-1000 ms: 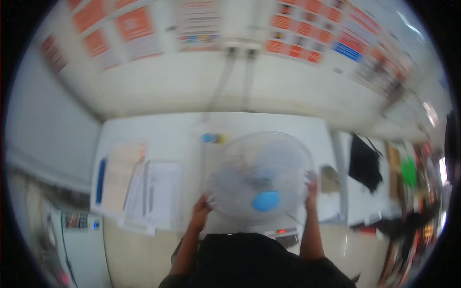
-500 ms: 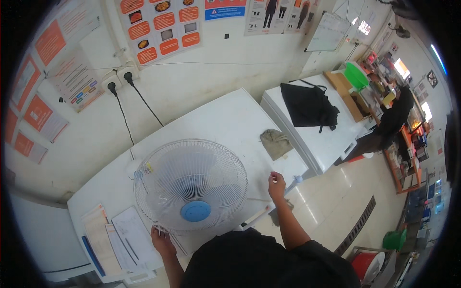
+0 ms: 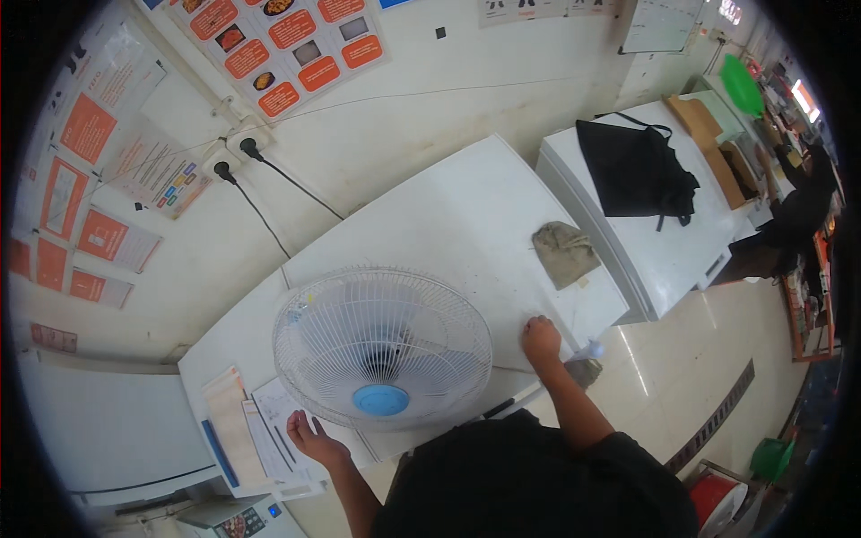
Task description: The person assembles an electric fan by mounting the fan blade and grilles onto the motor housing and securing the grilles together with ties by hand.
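Observation:
A fan (image 3: 380,401) with a round white wire cage, pale blades and a blue hub stands on a white worktop (image 3: 448,215) before me. My left hand (image 3: 316,439) is just off the cage's lower left rim, above some papers (image 3: 271,421). Its fingers are parted and nothing shows in them. To the right of the fan, my right hand (image 3: 542,341) is closed in a fist by the worktop's front edge. Whatever it may hold is hidden. A crumpled grey-green cloth (image 3: 565,254) lies beyond it.
A black apron-like cloth (image 3: 635,170) lies on a white chest (image 3: 668,255) at the right. Two black plugs (image 3: 223,170) sit in wall sockets, their cords running down behind the worktop. Another person (image 3: 798,215) works at the far right, near a cardboard box (image 3: 717,148) and a green basin (image 3: 742,85).
My view has shifted, and the fan now faces lower. My left hand has come away from the cage's rim, its fingers parted. My right hand has curled into a fist.

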{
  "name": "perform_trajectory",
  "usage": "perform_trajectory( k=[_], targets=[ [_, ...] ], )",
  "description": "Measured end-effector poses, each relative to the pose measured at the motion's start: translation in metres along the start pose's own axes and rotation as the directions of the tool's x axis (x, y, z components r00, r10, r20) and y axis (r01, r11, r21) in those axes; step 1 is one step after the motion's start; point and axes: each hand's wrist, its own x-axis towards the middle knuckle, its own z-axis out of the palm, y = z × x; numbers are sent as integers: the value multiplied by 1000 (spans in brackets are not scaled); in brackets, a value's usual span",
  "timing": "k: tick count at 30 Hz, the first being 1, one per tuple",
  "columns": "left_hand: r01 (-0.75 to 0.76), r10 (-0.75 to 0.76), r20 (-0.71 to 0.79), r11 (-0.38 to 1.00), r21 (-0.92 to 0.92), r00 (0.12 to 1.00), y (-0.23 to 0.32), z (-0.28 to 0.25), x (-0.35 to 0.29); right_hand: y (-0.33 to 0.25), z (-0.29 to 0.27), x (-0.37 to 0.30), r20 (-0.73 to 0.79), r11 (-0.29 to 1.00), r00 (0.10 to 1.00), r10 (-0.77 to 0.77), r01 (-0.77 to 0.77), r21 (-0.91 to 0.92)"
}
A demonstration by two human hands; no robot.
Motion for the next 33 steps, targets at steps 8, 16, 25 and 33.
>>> perform_trajectory(
  k=[8, 16, 25, 33],
  targets=[
    [-109, 116, -115, 992, 67, 987, 26, 3, -29, 1, -30, 1, 12, 983, 999, -38, 35, 179],
    [-640, 583, 265, 713, 287, 768, 48, 46, -51, -3, -33, 8, -3, 972, 1000, 20, -19, 236],
    [-986, 268, 961, 164, 21, 65, 175, 253, -105, -12, -55, 2, 76, 915, 997, -6, -25, 403],
    [-955, -248, 951, 183, 234, 186, 160, 326, -64, -29, -76, -13, 96, 648, 985, -143, 20, 762]
  ],
)
